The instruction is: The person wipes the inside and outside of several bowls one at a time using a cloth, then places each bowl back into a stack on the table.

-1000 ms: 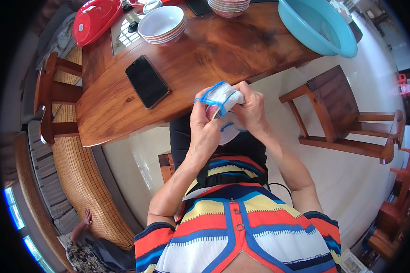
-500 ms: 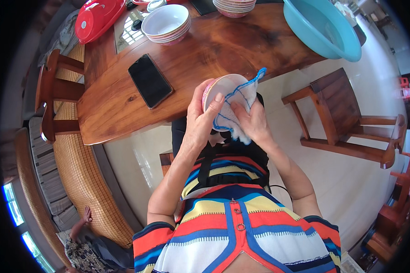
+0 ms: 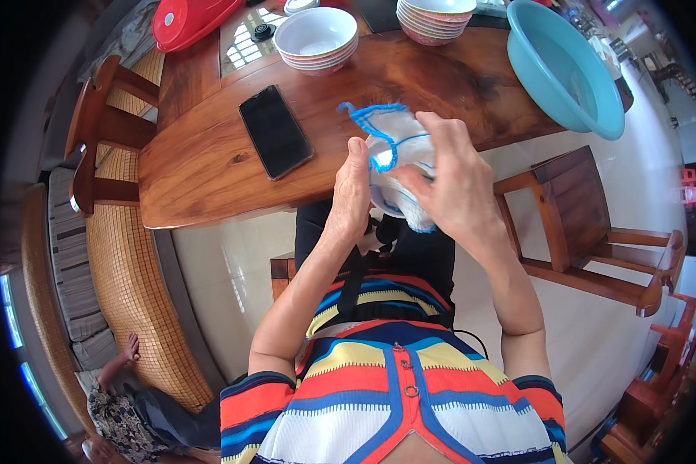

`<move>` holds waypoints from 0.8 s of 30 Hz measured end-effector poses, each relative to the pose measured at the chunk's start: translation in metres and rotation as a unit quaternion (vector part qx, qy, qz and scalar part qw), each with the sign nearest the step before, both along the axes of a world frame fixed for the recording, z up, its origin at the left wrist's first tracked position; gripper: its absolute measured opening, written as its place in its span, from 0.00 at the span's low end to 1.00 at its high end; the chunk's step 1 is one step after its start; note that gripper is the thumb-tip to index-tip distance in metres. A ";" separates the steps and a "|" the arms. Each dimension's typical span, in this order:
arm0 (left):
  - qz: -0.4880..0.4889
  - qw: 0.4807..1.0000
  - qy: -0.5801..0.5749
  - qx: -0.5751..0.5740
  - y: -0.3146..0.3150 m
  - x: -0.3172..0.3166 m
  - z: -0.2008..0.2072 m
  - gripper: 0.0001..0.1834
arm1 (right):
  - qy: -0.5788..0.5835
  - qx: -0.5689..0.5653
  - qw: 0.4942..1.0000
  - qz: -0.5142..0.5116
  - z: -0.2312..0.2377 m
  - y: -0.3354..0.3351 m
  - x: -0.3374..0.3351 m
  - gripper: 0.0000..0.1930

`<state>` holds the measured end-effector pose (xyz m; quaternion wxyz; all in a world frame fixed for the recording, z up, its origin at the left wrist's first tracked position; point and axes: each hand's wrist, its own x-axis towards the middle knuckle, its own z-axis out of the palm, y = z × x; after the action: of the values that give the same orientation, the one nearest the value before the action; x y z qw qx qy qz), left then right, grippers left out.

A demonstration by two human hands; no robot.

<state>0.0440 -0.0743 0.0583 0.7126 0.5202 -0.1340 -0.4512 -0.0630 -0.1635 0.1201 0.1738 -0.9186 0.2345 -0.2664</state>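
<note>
Bowl [image 3: 376,147] is being held near the table [image 3: 201,170], partly hidden by white, blue-edged cloth [image 3: 416,145] | left hand [image 3: 353,189] is bracing its left side, thumb up, fingers hidden, presumably steadying it | right hand [image 3: 458,182] is arching over cloth, digits spread; pinching: cannot tell | phone [image 3: 276,131], bowl stacks [image 3: 315,56], basin [image 3: 602,117] are resting farther off, seemingly leaving elbow room

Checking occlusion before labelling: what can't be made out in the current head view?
Head view:
Held bowl: mostly covered by white cloth and right hand.
Left hand: fingers besides thumb hidden by hand itself and bowl.
Red plastic item: cut off by top edge.
</note>
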 end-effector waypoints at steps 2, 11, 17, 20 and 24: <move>0.003 1.000 -0.002 -0.008 -0.001 0.003 0.000 0.42 | 0.054 -0.092 0.994 -0.036 -0.005 0.003 0.006 0.38; -0.030 0.999 0.027 -0.020 0.000 0.006 -0.002 0.39 | 0.076 -0.041 0.993 0.074 -0.017 0.010 -0.010 0.18; 0.012 1.000 0.021 -0.001 -0.002 0.001 0.009 0.35 | 0.021 0.035 0.993 0.113 -0.020 0.007 0.014 0.18; 0.010 1.000 0.002 0.005 -0.001 0.006 0.000 0.35 | -0.046 0.099 0.976 0.187 -0.028 0.008 0.014 0.18; 0.052 0.998 -0.040 -0.003 -0.002 0.001 -0.011 0.29 | 0.068 0.133 0.949 0.278 -0.015 -0.001 -0.005 0.12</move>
<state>0.0450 -0.0759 0.0472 0.7308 0.5417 -0.1366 -0.3922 -0.0682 -0.1647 0.1050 0.3455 -0.9318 0.0144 -0.1104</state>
